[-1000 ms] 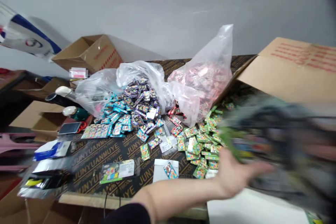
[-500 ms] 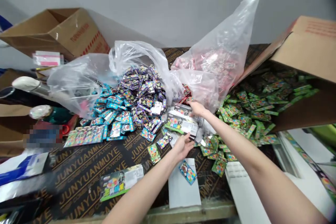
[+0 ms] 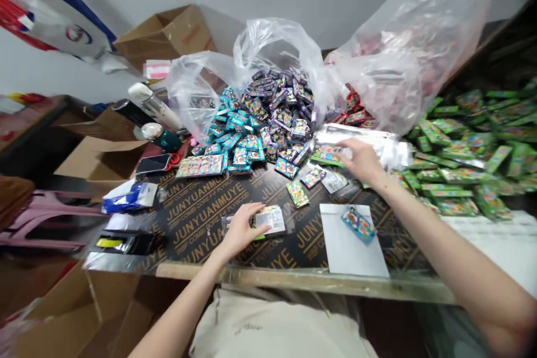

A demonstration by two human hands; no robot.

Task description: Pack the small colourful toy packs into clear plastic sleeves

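Note:
My left hand (image 3: 242,230) is closed on a flat printed packet (image 3: 272,220) with a white label panel, low over the front of the dark board. Its fingers lie over the far edge, and the thumb is on the near side. Further back, my right hand (image 3: 364,163) pinches the right end of another printed packet (image 3: 326,154) with a green lower edge, beside white packaging (image 3: 361,137). Between the hands lie a small green packet (image 3: 297,194), a purple one (image 3: 312,176) and a clear sleeve (image 3: 334,181). A blue packet (image 3: 359,224) rests on a white card (image 3: 350,254).
Behind are heaps of blue (image 3: 235,123) and purple packets (image 3: 281,98), spilling from clear plastic bags (image 3: 277,33). Green packets (image 3: 457,151) are piled at right. A phone (image 3: 153,164), a bottle (image 3: 153,103) and a tape dispenser (image 3: 126,242) stand left. A wooden strip (image 3: 293,282) edges the table.
The view has swung left and down. My left hand has left the packets at the middle and moved to the packet at the front left. My right hand stays by the back packets.

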